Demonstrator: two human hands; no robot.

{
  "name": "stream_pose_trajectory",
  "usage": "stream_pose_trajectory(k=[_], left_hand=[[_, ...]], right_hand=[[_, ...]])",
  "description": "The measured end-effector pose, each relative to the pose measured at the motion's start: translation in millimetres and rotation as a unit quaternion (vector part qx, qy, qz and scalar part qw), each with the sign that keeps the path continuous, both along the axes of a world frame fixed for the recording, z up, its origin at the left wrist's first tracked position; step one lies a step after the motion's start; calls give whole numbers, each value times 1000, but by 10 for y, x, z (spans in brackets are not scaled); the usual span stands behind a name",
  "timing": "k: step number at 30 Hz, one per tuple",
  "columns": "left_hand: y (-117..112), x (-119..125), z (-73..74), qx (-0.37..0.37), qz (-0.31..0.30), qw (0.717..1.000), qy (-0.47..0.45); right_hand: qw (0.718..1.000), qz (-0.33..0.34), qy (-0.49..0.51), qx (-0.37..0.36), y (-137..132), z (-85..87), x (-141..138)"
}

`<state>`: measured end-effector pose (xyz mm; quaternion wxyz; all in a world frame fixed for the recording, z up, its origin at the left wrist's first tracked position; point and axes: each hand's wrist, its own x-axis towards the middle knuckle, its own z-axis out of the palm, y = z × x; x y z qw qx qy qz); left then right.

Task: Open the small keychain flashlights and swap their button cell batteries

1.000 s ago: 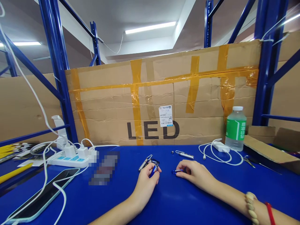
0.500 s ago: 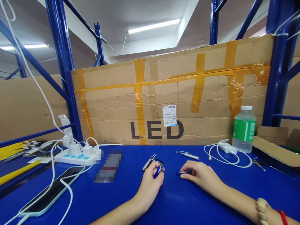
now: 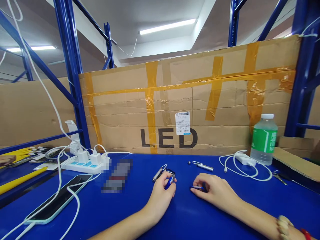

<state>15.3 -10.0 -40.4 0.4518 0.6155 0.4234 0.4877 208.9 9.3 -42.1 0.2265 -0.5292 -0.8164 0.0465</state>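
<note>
My left hand (image 3: 161, 191) rests on the blue tabletop, its thumb and fingers closed round a small blue metal tube (image 3: 170, 182) that looks like a keychain flashlight. Against its fingertips lies a silver tube with a wire clip (image 3: 158, 174), beside a dark clip (image 3: 170, 171). To the right, my right hand (image 3: 213, 188) pinches a slim blue piece with a silvery shine (image 3: 198, 188) low over the table; the fingers partly cover it. Beyond that hand lie another silver tube with a clip (image 3: 205, 166) and a tiny dark round part (image 3: 189, 162).
At left are a phone (image 3: 60, 198) with a white cable, a power strip (image 3: 85, 166) and a blurred-out item (image 3: 117, 176). A water bottle (image 3: 264, 140), a white charger (image 3: 246, 159) and scissors (image 3: 280, 178) are at right. A cardboard wall (image 3: 125, 116) closes the back.
The blue piece in my right hand has turned a little and shows more silver. My left hand keeps its grip. The view has shifted slightly, and a person's hand appears at the far left edge.
</note>
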Motion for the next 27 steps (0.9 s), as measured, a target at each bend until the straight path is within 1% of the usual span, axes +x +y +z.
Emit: stream_pose_trajectory(k=[8, 13, 16, 19, 22, 24, 27], left_hand=[[12, -7, -23, 0, 0, 1000, -5], [7, -4, -15, 1, 2, 1000, 9], [-7, -6, 6, -24, 13, 999, 19], [-11, -16, 16, -52, 18, 998, 33], [8, -26, -13, -38, 16, 998, 47], [21, -27, -44, -25, 12, 998, 58], [9, -23, -65, -2, -4, 998, 64]], right_hand=[[999, 39, 8, -2, -30, 10, -7], [999, 39, 0, 2, -33, 19, -12], [999, 37, 13, 1, -46, 20, -26], [997, 41, 57, 13, -62, 15, -52], [990, 54, 128, 22, -71, 11, -82], [980, 70, 185, -1, -77, 12, -105], [955, 85, 274, -73, -97, 22, -142]])
